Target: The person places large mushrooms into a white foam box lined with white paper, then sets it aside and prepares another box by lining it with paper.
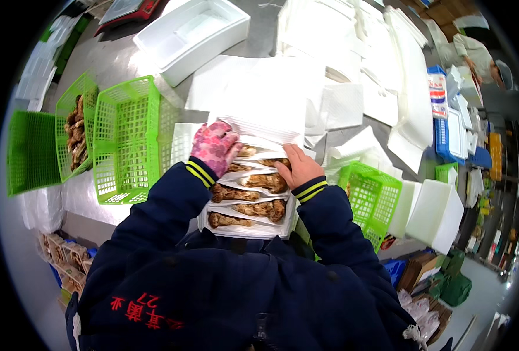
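At the far left of the tabletop: nested green baskets, mesh-walled. Just beside them, one mesh basket, green, with brown mushrooms in it. Next, one larger green basket, upright, open at the top. Beyond, near the upper edge, one red and black device, partly cut off by the view. Right of it, one white foam box, rectangular, set at a slant.

Centre, of two hands: left hand, in a pink patterned glove, fingers bent over the upper left of a white tray; whether they grip anything cannot be told. Tray: close to the person's body, holding whole mushrooms, brown and pale, laid crosswise with folded white paper between the rows. Right hand, bare, at the tray's upper right; thumb apart from the fingers and by a mushroom, grip not discernible.

Further right: white sheets, piled and overlapping; one green basket, tilted; one white foam block; one blue crate; at upper right, a co-worker in pale clothing.
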The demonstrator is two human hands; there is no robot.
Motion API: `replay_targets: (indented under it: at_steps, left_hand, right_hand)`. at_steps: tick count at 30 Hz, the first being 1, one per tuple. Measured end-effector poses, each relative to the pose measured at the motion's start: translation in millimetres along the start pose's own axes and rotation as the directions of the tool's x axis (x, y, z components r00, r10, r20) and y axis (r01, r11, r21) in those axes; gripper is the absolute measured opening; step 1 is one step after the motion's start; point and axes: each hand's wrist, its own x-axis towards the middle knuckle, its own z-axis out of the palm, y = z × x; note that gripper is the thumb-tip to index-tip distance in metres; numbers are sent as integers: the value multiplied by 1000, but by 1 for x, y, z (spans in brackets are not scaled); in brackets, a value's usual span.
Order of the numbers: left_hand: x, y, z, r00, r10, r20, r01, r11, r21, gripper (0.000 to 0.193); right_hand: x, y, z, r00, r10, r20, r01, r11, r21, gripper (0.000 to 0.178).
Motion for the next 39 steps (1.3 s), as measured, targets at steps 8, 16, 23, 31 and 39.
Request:
replay_targets:
  at_steps: [8,16,23,31,39]
  left_hand:
    - [-1,-3,2,999,34,-27,-35,998,-43,17]
    - [0,-3,0,999,38,-12,-38,999,-25,18]
    - [0,-4,3,993,56,-109,-64,995,-77,18]
    - [-6,-7,9,992,-23,-124,9,994,-111,28]
    - [-5,-7,5,994,-45,-101,32,992,-123,23]
  right_hand:
    - [-99,121,-67,812,520,-266,-307,767,563,25]
    - [-135,163,26,633,773,34,-772,628,94,61]
    - [-121,152,-6,529,839,-125,-723,523,452,49]
    - [11,24,-51,872,-222,-437,247,969,1,51]
    - [46,-1,-29,835,-256,-486,339,937,88,37]
